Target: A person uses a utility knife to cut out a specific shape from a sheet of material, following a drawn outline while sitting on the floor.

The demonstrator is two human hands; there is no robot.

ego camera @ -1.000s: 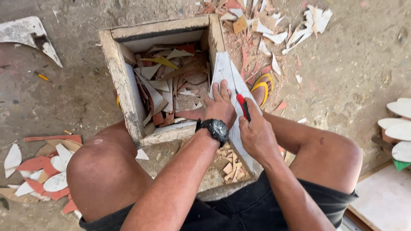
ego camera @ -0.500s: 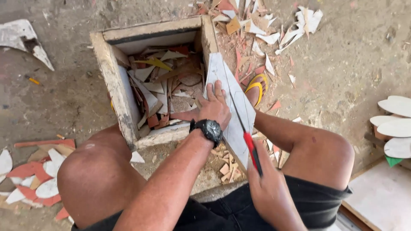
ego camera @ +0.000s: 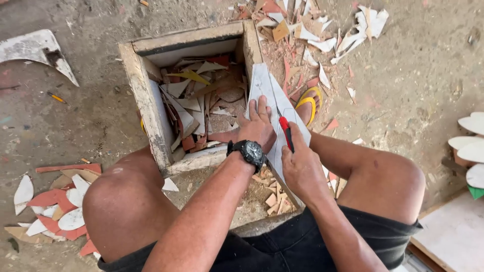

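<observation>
Left hand [ego camera: 258,128]: our fingers flat, open, pressing grey sheet [ego camera: 269,95] at wooden box [ego camera: 146,100] right rim | Right hand [ego camera: 301,168]: fingers closed gripping red cutter [ego camera: 286,132] on sheet

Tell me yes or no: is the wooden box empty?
No, the wooden box is filled with a jumble of white, brown and reddish offcuts, right beside the left hand.

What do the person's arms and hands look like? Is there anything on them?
Both arms are bare, with no sleeves and no gloves. The left hand has a chunky black wristwatch with a round dark face strapped around its wrist. The right hand wears nothing at all: no watch or ring shows. The fingers are bare too.
</observation>
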